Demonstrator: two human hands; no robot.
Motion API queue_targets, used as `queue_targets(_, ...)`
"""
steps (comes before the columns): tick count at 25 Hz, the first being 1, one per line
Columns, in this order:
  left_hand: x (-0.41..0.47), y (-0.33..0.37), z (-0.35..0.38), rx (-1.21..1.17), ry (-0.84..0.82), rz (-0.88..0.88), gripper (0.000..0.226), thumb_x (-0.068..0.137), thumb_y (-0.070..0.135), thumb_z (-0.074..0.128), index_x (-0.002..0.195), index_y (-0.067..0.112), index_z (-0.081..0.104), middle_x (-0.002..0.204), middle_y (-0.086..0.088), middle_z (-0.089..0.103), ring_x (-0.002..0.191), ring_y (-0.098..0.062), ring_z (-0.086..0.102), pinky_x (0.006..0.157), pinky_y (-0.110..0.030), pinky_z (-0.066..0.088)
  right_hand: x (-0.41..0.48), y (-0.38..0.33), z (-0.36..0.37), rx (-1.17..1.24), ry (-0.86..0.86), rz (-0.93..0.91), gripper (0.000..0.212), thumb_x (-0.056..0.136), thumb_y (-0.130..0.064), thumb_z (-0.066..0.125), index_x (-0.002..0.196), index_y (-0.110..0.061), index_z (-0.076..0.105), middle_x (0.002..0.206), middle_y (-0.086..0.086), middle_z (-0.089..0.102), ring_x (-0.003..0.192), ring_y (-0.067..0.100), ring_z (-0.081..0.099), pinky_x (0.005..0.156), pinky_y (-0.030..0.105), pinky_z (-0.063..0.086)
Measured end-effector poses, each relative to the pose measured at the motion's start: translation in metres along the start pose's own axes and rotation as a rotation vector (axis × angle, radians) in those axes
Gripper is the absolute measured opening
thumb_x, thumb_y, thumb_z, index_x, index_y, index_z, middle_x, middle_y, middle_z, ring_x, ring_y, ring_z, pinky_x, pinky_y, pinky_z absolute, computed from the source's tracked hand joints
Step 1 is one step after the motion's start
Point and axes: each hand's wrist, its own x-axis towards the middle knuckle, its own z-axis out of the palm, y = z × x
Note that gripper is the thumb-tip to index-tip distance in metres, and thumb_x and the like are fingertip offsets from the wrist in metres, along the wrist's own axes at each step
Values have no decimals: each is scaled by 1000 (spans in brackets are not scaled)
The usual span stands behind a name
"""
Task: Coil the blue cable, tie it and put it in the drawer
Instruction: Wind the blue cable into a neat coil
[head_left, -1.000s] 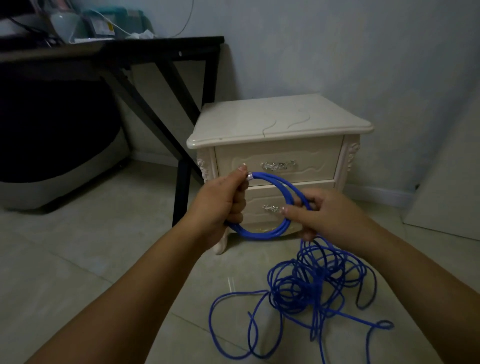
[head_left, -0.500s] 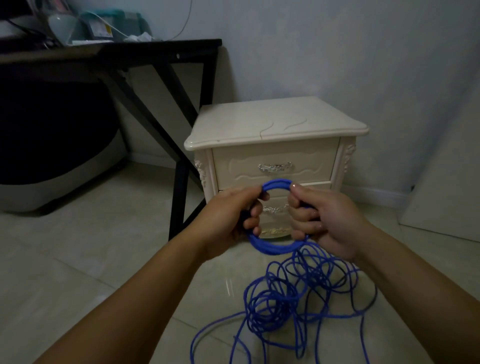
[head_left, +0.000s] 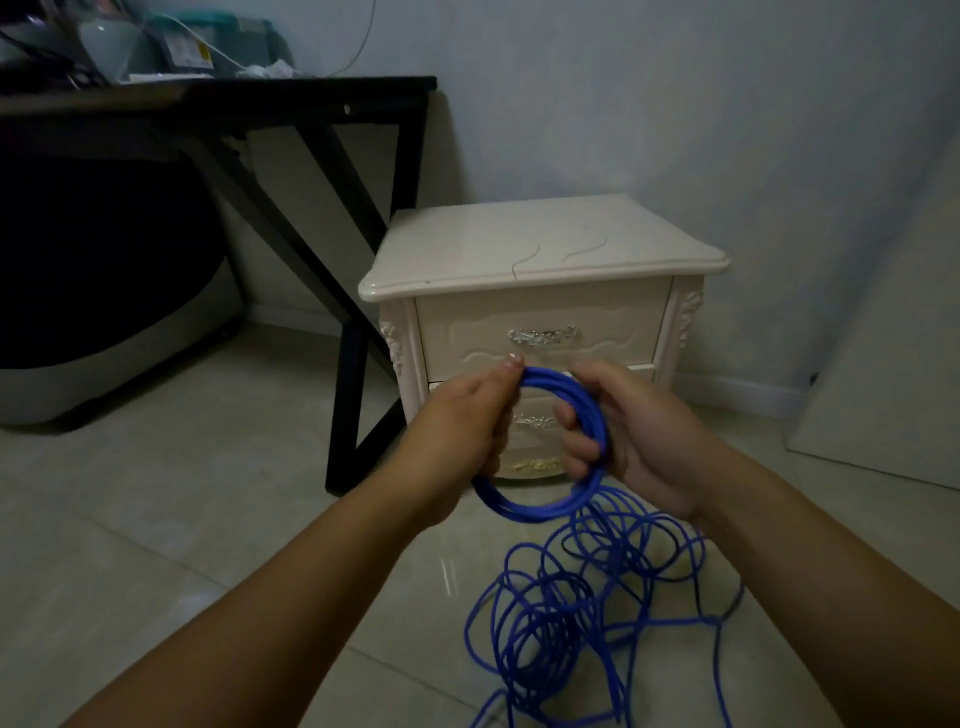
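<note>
A small coil of the blue cable (head_left: 540, 506) hangs between my hands in front of the cream nightstand (head_left: 540, 260). My left hand (head_left: 457, 431) grips the coil's left side, thumb tip at its top. My right hand (head_left: 634, 441) holds the right side with its fingers curled through the loop. From the coil the cable drops to a loose tangled heap of blue cable (head_left: 587, 603) on the floor below. Both drawers are closed: the top drawer (head_left: 613, 322) shows its silver handle, and my hands partly hide the lower one.
A black-framed desk (head_left: 291, 98) with clutter on top stands at the left, one leg (head_left: 345, 405) close to the nightstand. A dark rounded object with a grey base (head_left: 104, 322) sits under it. A pale board (head_left: 893, 332) leans at the right. Tiled floor all around.
My right hand has moved around the coil's right side and now has its fingers through the loop. The coil looks thicker, and the floor tangle has shifted toward the coil.
</note>
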Motion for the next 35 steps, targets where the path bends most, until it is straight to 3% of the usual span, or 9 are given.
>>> queue_targets(4,1,3,-6,-216,222,26,39,98,42,44,66,20,44,53,7,29,47,-9,22,43,-23,19,-2,12,-4,-508,107,-107,37,93,-50,48,72,-26,65,84,7,74,86,23,69,95,44,50)
queue_targets(6,1,3,-2,-262,274,52,40,98,44,42,65,21,43,52,7,28,46,-8,21,43,-23,18,-1,15,2,-478,180,-188,34,96,-45,48,73,-26,64,81,4,73,78,18,68,91,43,51)
queue_targets(11,-3,-2,9,-283,263,77,42,99,48,37,68,20,43,52,7,28,45,-8,23,40,-21,24,-5,10,27,111,212,-250,32,102,-30,39,76,-12,47,54,-2,46,51,14,49,67,31,48)
queue_targets(14,-6,-1,1,-266,97,40,43,99,48,36,75,15,49,53,4,30,45,-10,28,42,-22,34,-5,9,23,-18,252,-227,34,102,-34,38,75,-14,45,46,-11,32,38,7,29,54,32,41)
queue_targets(18,-8,2,-16,103,-166,-27,49,95,52,39,85,9,60,58,1,39,49,-12,36,49,-23,40,-8,2,15,-346,60,-34,34,102,-33,39,74,-15,47,46,-11,36,37,6,30,47,27,34)
queue_targets(21,-9,4,-11,262,-296,-30,48,95,51,41,85,8,59,59,0,37,50,-12,33,49,-24,38,-7,1,22,-500,114,36,43,100,-45,36,72,-17,51,46,-9,37,38,7,29,46,25,29)
queue_targets(26,-5,8,-2,238,-99,53,36,97,40,46,76,14,59,55,3,37,47,-11,31,47,-28,27,-1,-3,12,-165,162,-13,65,95,-63,25,81,-10,60,47,0,38,40,14,34,47,28,36)
queue_targets(30,1,7,-11,-12,37,43,38,98,39,45,68,17,44,54,4,27,48,-11,21,46,-27,17,-5,5,-2,-305,83,-1,67,84,-70,33,72,-10,62,69,14,66,63,25,64,67,39,53)
queue_targets(35,7,3,-31,4,68,1,40,96,45,47,67,17,48,54,4,30,48,-11,23,43,-24,23,-3,-2,-6,-341,218,-162,43,96,-44,44,71,-13,58,58,3,39,52,16,38,57,29,39)
